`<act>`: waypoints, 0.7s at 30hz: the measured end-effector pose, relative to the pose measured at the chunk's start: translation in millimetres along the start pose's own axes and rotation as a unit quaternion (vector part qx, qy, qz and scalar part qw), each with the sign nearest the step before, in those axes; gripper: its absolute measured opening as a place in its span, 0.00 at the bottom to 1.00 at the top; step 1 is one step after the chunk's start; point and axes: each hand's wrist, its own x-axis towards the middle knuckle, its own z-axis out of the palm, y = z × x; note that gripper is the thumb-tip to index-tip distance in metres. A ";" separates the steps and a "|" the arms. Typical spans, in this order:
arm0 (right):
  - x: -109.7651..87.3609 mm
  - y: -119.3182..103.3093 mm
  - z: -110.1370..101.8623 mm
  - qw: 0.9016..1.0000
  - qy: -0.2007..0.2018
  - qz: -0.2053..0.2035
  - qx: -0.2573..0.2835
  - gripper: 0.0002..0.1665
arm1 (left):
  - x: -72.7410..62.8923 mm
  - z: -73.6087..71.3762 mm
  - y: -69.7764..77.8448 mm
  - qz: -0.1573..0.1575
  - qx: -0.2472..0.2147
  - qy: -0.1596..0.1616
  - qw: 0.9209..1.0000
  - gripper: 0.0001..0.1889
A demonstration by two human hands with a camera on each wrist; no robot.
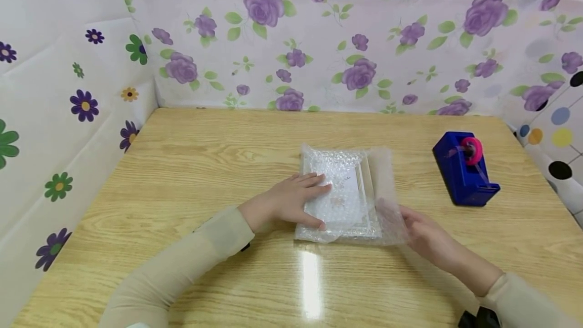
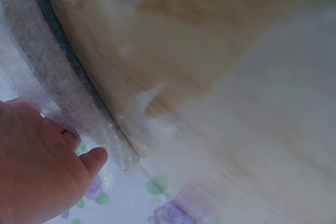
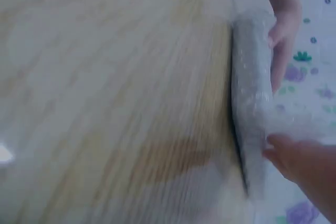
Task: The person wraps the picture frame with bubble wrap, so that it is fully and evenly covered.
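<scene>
A flat rectangular item with a pale frame-like border (image 1: pixel 366 191) lies on the table, wrapped in clear bubble wrap (image 1: pixel 337 158). Its printed white face shows through the plastic. On the left part of the package rests my left hand (image 1: pixel 296 199), fingers spread and fairly straight. At the right side, my right hand (image 1: pixel 428 237) pinches the edge of the loose bubble wrap flap (image 1: pixel 384 181), its fingertips partly behind the plastic. The left wrist view shows the package's thick side (image 2: pixel 68 72) beside the left hand (image 2: pixel 42 166). In the right wrist view, the right fingers (image 3: pixel 278 148) are at the wrap.
A blue tape dispenser (image 1: pixel 469 176) with a pink-cored roll stands on the right of the wood-grain table (image 1: pixel 205 166). Flowered sheets (image 1: pixel 273 54) close off the back and sides. A bright light reflection shows on the tabletop in front of the package.
</scene>
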 end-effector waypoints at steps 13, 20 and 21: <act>14.2 0.2 -22.4 0.949 0.146 0.051 -0.274 0.19 | 1.3 0.2 -0.3 -0.004 -0.012 0.013 1.000 0.52; 31.9 5.6 -24.9 0.921 0.173 0.020 -0.347 0.22 | 2.2 0.7 -0.6 -0.007 -0.017 0.024 1.000 0.54; 34.1 5.7 -24.5 0.916 0.172 0.015 -0.362 0.22 | 2.3 0.6 -0.5 -0.007 -0.016 0.024 1.000 0.54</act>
